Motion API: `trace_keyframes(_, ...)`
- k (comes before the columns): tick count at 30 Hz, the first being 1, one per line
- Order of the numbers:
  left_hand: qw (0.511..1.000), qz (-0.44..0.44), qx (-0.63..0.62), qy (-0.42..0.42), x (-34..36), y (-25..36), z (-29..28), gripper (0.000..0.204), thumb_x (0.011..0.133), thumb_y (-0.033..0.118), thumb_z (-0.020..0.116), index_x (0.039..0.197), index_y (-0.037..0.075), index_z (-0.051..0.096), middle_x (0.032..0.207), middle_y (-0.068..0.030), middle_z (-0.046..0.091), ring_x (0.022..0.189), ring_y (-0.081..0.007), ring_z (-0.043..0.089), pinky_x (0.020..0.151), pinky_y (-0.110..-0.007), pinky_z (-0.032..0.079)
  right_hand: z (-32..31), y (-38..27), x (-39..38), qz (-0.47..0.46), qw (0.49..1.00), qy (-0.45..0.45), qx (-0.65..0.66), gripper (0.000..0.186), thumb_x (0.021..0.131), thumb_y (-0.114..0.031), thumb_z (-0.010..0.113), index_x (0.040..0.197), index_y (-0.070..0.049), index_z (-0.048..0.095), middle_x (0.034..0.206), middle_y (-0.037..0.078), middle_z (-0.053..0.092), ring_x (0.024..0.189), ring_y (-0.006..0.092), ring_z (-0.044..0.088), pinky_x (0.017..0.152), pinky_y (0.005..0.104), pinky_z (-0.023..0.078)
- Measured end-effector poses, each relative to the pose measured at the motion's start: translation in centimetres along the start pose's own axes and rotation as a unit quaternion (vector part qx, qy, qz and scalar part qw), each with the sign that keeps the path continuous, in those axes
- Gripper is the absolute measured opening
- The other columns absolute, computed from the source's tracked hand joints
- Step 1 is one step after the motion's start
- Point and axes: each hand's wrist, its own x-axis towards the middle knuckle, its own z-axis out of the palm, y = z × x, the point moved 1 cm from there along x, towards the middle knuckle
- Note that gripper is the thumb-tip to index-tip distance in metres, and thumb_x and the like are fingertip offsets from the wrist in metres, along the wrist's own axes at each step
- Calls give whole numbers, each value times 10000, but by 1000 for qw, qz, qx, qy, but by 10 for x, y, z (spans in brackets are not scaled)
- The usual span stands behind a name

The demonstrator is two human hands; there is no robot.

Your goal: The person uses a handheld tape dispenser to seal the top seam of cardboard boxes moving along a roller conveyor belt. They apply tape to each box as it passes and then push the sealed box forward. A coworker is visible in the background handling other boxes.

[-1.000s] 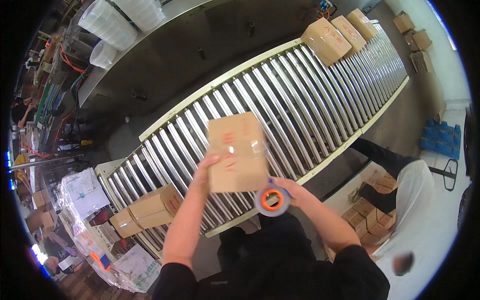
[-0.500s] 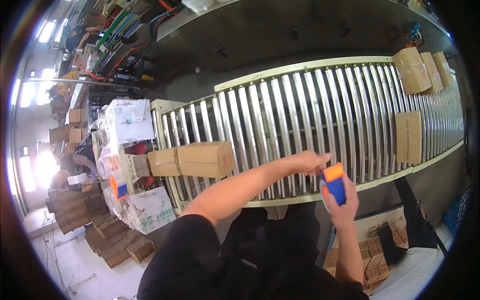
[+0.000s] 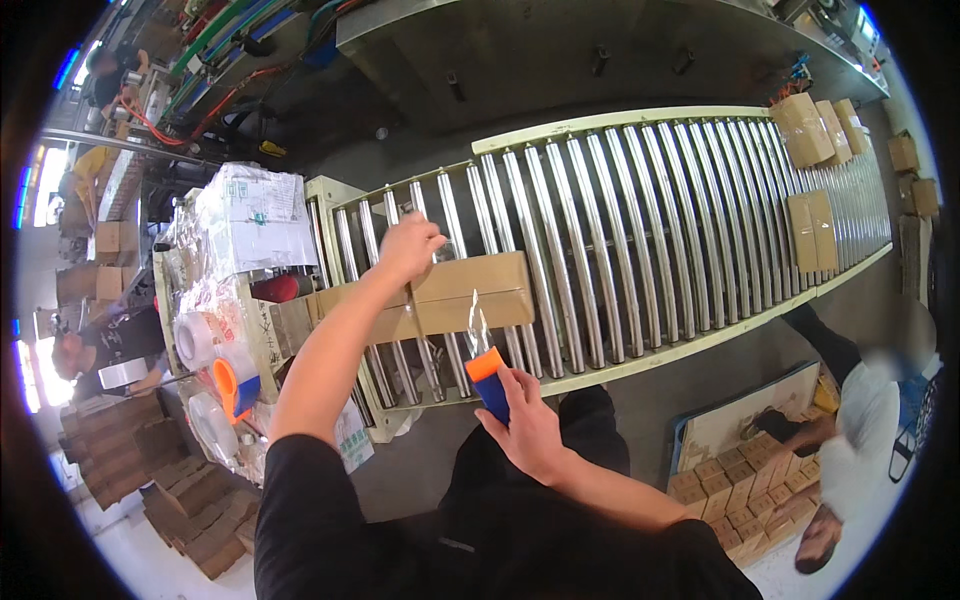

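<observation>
My left hand [image 3: 410,242] is closed just over the back edge of a long brown carton [image 3: 485,280] on the roller conveyor, near the seam with the carton [image 3: 330,305] at its left; what its fingers grip is too small to make out. My right hand [image 3: 525,425] grips a blue-and-orange tape dispenser [image 3: 485,375] in front of the carton, with a crinkled strip of clear tape [image 3: 478,325] rising from its orange end over the carton's front.
More cartons [image 3: 812,230] lie on the conveyor [image 3: 612,130] to the right. At left are a wrapped stand [image 3: 255,225], tape rolls [image 3: 195,340], a second dispenser [image 3: 235,390] and a person [image 3: 110,355]. A co-worker [image 3: 850,430] is at lower right beside stacked boxes [image 3: 745,510].
A second ago both hands had a carton in front of me; it now lies at the conveyor's right. My left hand has moved left to the long cartons, and my right hand followed with the dispenser.
</observation>
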Motion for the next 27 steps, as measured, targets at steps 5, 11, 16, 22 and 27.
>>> trace_keyframes(5, 978, 1, 97, 185, 41, 40, 33, 453, 943, 312, 807, 1287, 26, 740, 1138, -175, 683, 1130, -378, 665, 942, -517, 545, 52, 56, 28, 58, 993, 52, -88, 851, 954, -297, 853, 1638, -64, 404, 1464, 241, 558, 1124, 496, 706, 865, 539, 633)
trace_keyframes(11, 922, 271, 243, -134, -38, 144, 36, 1380, 675, 492, 1011, 1766, 116, 253, 1772, -272, 310, 1588, -584, 328, 1287, -677, 313, -20, 89, 41, 70, 991, 65, -94, 739, 911, -303, 869, 1564, -91, 596, 1413, 154, 662, 1166, 403, 724, 928, 489, 626)
trace_keyframes(16, 962, 197, 139, -129, 14, 181, 70, 1302, 616, 428, 937, 1744, 187, 335, 1636, -198, 458, 1284, -444, 546, 1180, -571, 405, -83, 140, 13, 23, 989, 83, -123, 784, 935, -356, 852, 1633, -176, 544, 1513, 127, 647, 1239, 394, 713, 990, 478, 617)
trace_keyframes(22, 933, 31, -241, -267, 98, 177, 83, 1174, 717, 422, 935, 1709, 128, 382, 1521, -186, 641, 1331, -407, 664, 1144, -506, 524, -171, 227, -6, 60, 974, -8, -218, 729, 913, -378, 843, 1568, -179, 592, 1435, 110, 686, 1140, 388, 750, 903, 499, 637)
trace_keyframes(27, 788, -258, -483, -282, 103, 217, 106, 908, 920, 404, 827, 1657, 43, 437, 1477, -158, 673, 1298, -294, 694, 1125, -447, 558, -204, 232, 152, 175, 980, -37, -84, 605, 890, -391, 841, 1427, -130, 747, 1119, 240, 786, 1004, 434, 770, 861, 494, 627)
